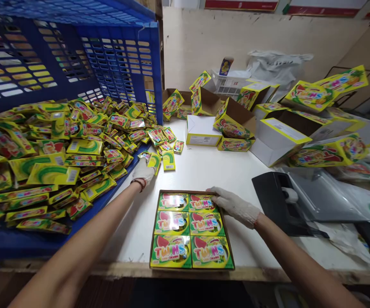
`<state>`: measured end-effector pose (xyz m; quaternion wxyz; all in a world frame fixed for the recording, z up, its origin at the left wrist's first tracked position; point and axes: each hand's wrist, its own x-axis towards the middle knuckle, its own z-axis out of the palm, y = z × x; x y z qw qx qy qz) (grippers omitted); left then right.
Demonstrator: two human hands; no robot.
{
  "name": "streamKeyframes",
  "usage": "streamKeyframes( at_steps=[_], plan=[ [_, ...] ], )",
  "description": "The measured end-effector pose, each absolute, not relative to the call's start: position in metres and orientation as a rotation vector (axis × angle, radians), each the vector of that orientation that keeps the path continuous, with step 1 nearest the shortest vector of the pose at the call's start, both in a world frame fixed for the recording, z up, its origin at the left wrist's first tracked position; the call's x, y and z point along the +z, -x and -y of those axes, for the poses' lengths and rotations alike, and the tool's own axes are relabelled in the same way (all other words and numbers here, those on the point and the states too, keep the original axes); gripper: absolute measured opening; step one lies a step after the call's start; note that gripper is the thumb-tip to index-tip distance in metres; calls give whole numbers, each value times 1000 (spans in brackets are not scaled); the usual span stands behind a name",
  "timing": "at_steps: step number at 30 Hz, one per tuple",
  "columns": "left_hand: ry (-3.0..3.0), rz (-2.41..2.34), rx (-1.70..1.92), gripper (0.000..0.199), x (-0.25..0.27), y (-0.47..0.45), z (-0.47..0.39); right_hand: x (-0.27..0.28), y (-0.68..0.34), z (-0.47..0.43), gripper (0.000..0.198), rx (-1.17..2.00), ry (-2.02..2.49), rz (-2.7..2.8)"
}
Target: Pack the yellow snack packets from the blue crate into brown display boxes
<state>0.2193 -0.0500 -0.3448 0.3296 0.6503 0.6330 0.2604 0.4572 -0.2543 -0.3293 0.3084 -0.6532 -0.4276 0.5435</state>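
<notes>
Your left grip (144,171) is down on a small yellow pack (154,161) near the crate's edge; the fingers touch it, but you cannot tell from here whether they have clenched on it. Your right grip (234,206) rests on the far right corner of the open box (204,269), its fingertips along the rim; how firmly it grasps is not clear. From your left grip, the box lies toward you and to the right, while the pack is right at its fingertips, so the left hand is the nearer one to the pack and the right hand to the box. The box's long axis seems to run away from you, with six packs showing face up in two columns. Just right of the touched pack lies a second pack (168,161), its long axis also pointing away from you. Farther left, the blue crate (157,72) holds a heap of packs (85,147); beyond, open cartons (283,137) stand on the white surface (210,169).
</notes>
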Motion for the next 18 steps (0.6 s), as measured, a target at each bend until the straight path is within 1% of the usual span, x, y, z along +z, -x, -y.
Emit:
streamKeyframes(
  at_steps=[1, 3, 5, 7, 8, 10, 13, 16, 18],
  plan=[
    [-1655, -1624, 723, 32, -346, -214, 55, -329, -461, 257, 43, 1434, 1664, 1044],
    [-1570, -1578, 792, 30, -344, -201, 73, -327, -466, 261, 51, 1307, 1595, 892],
    [-1470, -1452, 853, 35, -336, -190, 98, -322, -466, 262, 51, 1104, 1572, 804],
    [-1316, -1163, 901, 41, -323, -184, 130, -315, -457, 261, 49, 978, 1533, 802],
    [-1218, -980, 898, 44, -317, -184, 146, -310, -448, 260, 49, 984, 1490, 829],
    [-1065, -754, 825, 46, -307, -188, 176, -300, -427, 260, 49, 1104, 1375, 896],
    [-940, -719, 736, 47, -299, -198, 207, -287, -394, 262, 55, 1255, 1290, 1006],
    [-912, -675, 685, 52, -296, -202, 221, -279, -375, 263, 56, 1201, 1314, 1197],
    [-895, -589, 643, 50, -292, -201, 226, -276, -369, 263, 61, 1261, 1185, 1202]
  ],
)
